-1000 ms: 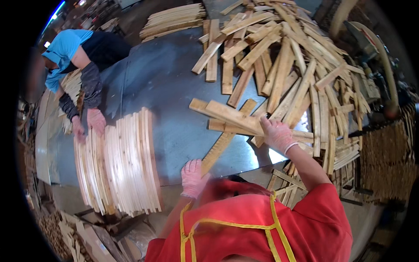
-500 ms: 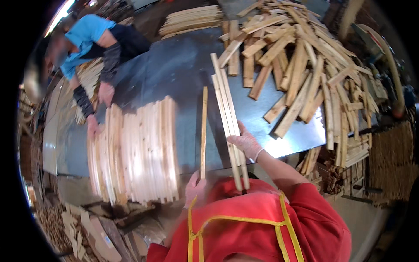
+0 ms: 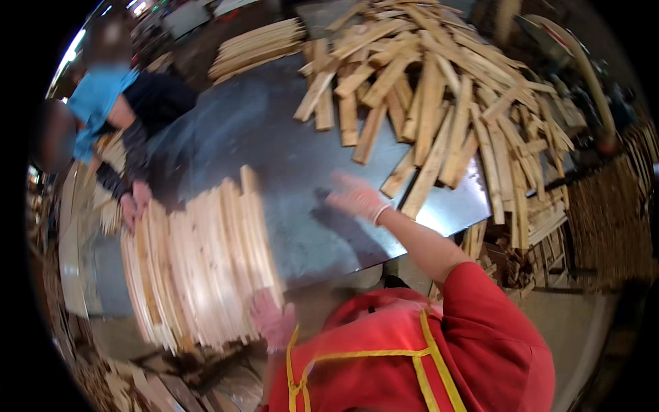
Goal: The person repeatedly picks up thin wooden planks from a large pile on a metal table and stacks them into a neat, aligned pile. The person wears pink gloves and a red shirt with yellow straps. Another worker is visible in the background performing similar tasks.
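Both my hands wear thin, pale gloves. My left hand [image 3: 273, 320] is at the near right corner of a row of wooden strips [image 3: 220, 254], its fingers against the strips' near ends and not closed round any of them. One strip [image 3: 248, 180] on the row's right side sticks out beyond the others at the far end. Over the metal table [image 3: 302, 206], my right hand [image 3: 358, 198] reaches forward with its fingers spread and nothing in them. It is somewhat blurred.
A heap of loose wooden slats [image 3: 432, 96] covers the table's far right. Across at the left, a person in a blue shirt [image 3: 103, 93] has both hands on the row's far left end. Stacked strips [image 3: 257, 47] lie at the far edge.
The strips that my right hand held and the single one in my left hand have gone from my hands. My left hand has moved left to the row; my right has opened and reached farther out.
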`<move>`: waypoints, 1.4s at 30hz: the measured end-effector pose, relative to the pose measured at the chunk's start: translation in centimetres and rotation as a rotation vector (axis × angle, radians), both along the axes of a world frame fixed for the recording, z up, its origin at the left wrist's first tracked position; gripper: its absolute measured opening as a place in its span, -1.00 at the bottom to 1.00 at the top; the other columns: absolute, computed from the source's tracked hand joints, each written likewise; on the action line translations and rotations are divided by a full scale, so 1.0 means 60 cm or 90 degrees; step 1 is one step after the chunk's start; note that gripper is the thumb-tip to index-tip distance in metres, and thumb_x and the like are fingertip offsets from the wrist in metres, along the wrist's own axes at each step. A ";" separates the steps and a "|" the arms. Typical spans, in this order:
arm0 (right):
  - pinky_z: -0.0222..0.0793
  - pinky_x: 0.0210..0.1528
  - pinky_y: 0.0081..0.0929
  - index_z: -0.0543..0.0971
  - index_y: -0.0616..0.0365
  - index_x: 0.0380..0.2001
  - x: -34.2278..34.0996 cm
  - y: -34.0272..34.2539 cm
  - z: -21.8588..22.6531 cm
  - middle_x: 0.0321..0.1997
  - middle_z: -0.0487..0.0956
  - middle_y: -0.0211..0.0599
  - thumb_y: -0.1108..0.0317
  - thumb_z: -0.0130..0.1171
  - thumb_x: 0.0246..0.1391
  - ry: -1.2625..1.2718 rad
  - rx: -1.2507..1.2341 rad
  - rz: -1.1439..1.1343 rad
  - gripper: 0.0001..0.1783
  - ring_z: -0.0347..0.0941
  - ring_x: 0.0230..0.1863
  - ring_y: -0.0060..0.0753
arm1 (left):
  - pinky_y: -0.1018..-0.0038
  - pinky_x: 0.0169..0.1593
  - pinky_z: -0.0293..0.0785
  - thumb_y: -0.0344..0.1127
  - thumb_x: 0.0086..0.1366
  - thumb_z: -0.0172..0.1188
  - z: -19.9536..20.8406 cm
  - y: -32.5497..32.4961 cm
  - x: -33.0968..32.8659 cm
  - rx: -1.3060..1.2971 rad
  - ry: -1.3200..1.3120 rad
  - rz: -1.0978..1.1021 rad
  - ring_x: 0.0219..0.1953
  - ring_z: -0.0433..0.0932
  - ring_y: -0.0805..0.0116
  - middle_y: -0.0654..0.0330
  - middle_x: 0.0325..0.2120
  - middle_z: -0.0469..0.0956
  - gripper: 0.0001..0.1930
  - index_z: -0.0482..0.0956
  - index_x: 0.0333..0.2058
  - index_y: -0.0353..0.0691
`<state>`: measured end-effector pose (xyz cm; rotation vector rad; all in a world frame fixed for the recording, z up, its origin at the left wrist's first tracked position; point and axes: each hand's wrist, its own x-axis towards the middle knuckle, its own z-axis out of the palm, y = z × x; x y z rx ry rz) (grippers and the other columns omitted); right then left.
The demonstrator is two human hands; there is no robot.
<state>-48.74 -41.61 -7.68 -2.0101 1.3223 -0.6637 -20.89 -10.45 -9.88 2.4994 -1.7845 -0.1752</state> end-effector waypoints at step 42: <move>0.54 0.14 -0.15 0.51 0.31 0.19 0.000 0.226 -0.136 0.03 0.68 0.17 0.01 0.38 0.12 -0.141 0.497 0.079 -0.28 0.66 0.03 0.11 | 0.17 0.36 0.40 0.02 0.40 0.20 -0.027 -0.073 -0.227 0.073 0.650 0.197 0.35 0.44 -0.20 -0.19 0.38 0.36 -0.13 0.06 0.54 -0.20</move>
